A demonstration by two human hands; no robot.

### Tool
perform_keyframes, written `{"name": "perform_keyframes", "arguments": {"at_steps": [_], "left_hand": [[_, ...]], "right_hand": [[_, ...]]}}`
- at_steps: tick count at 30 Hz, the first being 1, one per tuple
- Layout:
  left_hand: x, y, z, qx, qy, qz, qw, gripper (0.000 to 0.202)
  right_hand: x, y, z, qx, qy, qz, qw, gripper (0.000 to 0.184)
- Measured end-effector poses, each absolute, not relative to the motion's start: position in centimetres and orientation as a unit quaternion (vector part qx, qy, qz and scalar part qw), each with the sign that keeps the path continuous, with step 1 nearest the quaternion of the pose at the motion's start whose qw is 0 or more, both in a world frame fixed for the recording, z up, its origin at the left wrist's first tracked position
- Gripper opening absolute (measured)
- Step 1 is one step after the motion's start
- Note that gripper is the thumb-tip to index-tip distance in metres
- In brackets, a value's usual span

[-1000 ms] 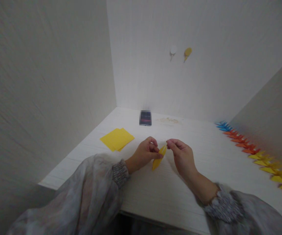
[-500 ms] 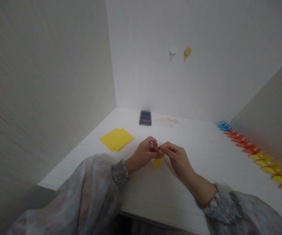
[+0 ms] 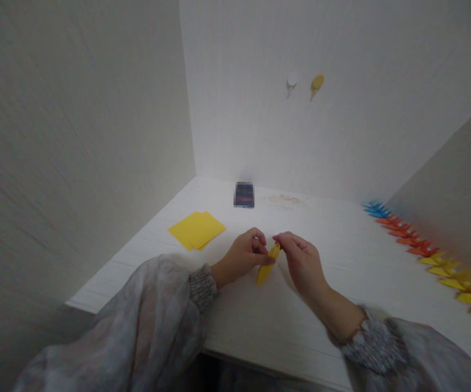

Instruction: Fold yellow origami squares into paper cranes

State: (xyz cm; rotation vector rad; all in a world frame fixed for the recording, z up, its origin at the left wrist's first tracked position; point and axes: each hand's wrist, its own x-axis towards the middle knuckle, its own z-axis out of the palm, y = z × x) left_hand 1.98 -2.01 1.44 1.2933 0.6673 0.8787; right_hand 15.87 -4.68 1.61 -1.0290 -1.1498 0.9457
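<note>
Yellow paper (slim) in both hands

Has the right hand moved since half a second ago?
Yes. Judged against the flat yellow sheets, the right hand has shifted rightward, away from the left hand, and slightly toward the back wall.

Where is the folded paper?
In the head view, the folded paper is below centre, in the left fingers, to the right of the flat yellow sheets.

The right hand has drawn back from the left hand
</note>
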Motion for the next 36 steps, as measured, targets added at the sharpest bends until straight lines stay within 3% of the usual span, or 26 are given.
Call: {"name": "perform_keyframes", "arguments": {"at_steps": [5, 13, 25, 36], "left_hand": [[2.0, -1.7, 1.6, 0.518, 0.317, 0.448, 0.656, 0.035], [1.5, -1.2, 1.8, 0.431, 0.343, 0.504, 0.665, 0.040], [1.5, -1.5, 2.4, 0.422, 0.340, 0.453, 0.708, 0.044], [1.6, -1.7, 2.5, 0.429, 0.333, 0.415, 0.729, 0.041]], "right_hand": [[16.5, -4.2, 1.2, -0.441, -0.475, 0.391, 0.654, 0.013], [16.2, -5.2, 1.4, -0.383, -0.733, 0.242, 0.507, 0.018], [17.9, -4.2, 1.4, -0.327, -0.800, 0.241, 0.441, 0.029], [19.0, -4.2, 1.8, -0.348, -0.812, 0.180, 0.433, 0.016]]}}
